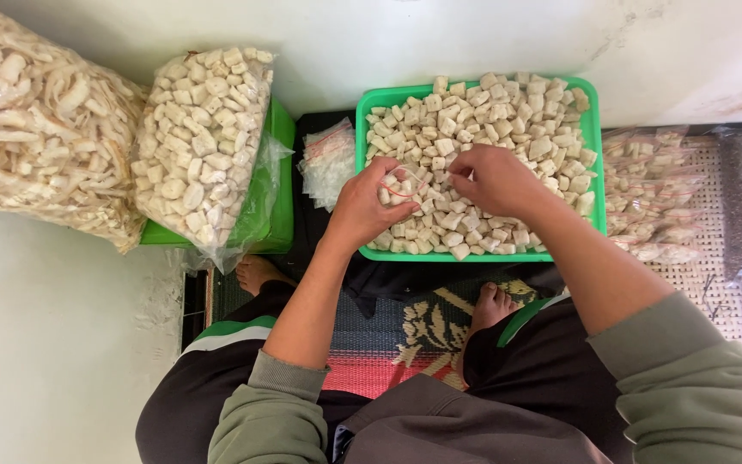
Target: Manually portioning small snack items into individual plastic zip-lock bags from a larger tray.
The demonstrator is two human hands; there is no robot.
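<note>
We hold both hands over the green tray (596, 137) of pale cracker cubes (508, 107). Our left hand (367, 206) pinches a small filled bag (405, 185) looped by a red rubber band (398, 191); our right hand (495, 179) closes on its top, above the tray's middle

Glossy green plastic tray (596, 163), matt pale cubes (508, 112), clear shiny plastic bags (203, 137)

Bright, even light, soft shadows, sharp focus, slightly curved edges.
</note>
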